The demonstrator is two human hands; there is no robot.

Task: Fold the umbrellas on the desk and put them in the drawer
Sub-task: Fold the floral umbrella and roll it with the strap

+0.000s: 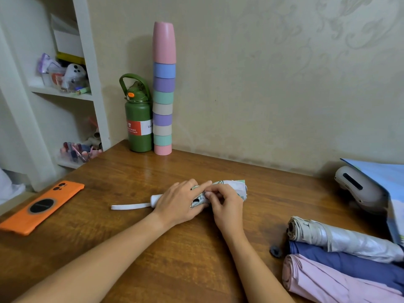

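A rolled white patterned umbrella [235, 186] lies across the middle of the wooden desk [135, 248], its white handle and wrist strap [131, 207] pointing left. My left hand [179, 202] rests over the umbrella near the handle and holds the roll down. My right hand [226, 204] pinches the umbrella's fabric or closing strap at the roll's middle. At the right edge lie three more rolled umbrellas: a silver one [349, 241], a dark blue one [341, 262] and a pink one [323, 281]. No drawer is in view.
An orange phone [41, 208] lies at the left of the desk. A green bottle [138, 119] and a tall stack of pastel cups [164, 88] stand against the back wall. A white device [358, 189] and a light blue bag [391, 182] sit at the right. White shelves [65, 95] stand left.
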